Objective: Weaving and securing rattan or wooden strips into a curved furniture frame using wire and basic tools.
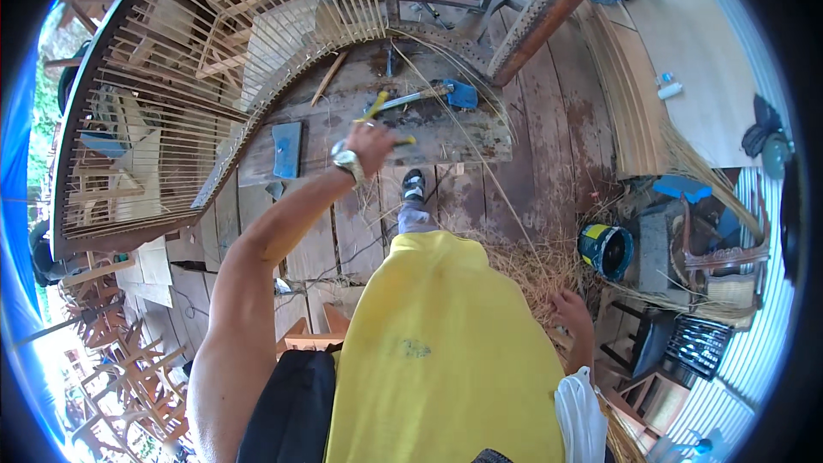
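My left hand (370, 147), with a watch on its wrist, is closed around a tool with yellow parts (375, 106) showing on either side of the fist. Its kind is mostly hidden. Just beyond lies a metal-shafted tool (416, 100) with a blue end on a worn wooden board (343, 107). A curved wooden frame (225, 144) strung with many parallel cane strands stands at the left. One loose cane strand (484, 159) runs from the frame's edge down to my right hand (573, 315), low at the right, whose curled fingers appear to pinch it.
A blue block (287, 150) lies on the board. Loose straw-like cane scraps (536, 279) cover the floor beside a dark bucket (606, 250). A drilled wooden beam (553, 17) rises at the back. Stacked wooden chair parts (129, 369) fill the lower left; a pale sheet (686, 60) lies right.
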The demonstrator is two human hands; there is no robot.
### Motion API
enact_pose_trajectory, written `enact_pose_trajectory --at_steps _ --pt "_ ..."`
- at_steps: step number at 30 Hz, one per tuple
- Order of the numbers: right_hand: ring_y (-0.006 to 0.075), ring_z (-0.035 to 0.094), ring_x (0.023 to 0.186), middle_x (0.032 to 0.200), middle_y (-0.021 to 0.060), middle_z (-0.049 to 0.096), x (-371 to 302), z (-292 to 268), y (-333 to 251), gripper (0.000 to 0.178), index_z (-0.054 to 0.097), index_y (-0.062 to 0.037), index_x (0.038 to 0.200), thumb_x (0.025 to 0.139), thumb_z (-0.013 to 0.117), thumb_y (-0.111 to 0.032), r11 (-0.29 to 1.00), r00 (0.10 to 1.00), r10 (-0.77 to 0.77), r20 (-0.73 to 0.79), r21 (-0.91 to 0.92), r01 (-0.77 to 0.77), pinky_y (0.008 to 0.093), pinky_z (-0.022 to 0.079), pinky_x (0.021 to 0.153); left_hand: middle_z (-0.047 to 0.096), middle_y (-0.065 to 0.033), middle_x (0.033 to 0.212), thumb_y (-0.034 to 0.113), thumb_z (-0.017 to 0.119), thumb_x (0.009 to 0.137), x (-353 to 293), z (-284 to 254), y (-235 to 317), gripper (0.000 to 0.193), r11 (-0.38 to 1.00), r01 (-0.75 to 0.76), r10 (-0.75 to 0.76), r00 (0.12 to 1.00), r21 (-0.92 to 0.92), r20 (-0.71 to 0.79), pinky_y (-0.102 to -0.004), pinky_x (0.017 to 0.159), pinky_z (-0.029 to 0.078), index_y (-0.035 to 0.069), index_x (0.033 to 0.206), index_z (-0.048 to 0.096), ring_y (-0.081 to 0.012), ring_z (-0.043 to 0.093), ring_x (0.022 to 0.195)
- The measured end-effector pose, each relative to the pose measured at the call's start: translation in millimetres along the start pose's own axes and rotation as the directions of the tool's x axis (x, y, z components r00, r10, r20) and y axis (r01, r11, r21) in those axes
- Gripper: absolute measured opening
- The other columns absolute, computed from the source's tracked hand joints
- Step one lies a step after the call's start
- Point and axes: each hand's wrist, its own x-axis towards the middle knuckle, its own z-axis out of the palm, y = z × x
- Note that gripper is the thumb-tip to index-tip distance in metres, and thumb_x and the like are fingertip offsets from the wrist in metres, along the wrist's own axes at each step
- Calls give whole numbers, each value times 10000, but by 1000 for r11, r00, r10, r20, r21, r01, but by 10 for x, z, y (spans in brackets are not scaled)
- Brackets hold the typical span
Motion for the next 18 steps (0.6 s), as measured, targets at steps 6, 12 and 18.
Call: enact_pose_trajectory --at_steps 6,12,18 --pt "123 768 917 1008 11 836 -485 -328 872 313 852 -50 1153 1270 808 -338 988 999 38 -30 -148 -42 331 617 838 819 -105 1513 438 836 1159 54 352 -1594 376 831 541 -553 827 127 96 -652 1285 538 296 1506 864 -384 752 1486" --pt "114 757 919 987 15 830 -620 -489 405 326 841 -44 1092 1250 833 -329 940 984 61 -170 -323 -113 330 605 854 573 -205 1829 384 979 1042 1111 222 -264 866 848 520 -530 838 -100 -132 -681 1364 488 173 1800 617 -468 633 1636" --pt "136 803 881 949 40 854 -2560 121 -765 182 876 -25 1082 1182 851 -174 985 955 -158 -253 -102 136 357 628 819 590 -274 1854 164 719 1157 1780 494 1204 772 958 -160 65 930 -240 -361 -699 1483 380 -2 1878 496 -522 504 1765"
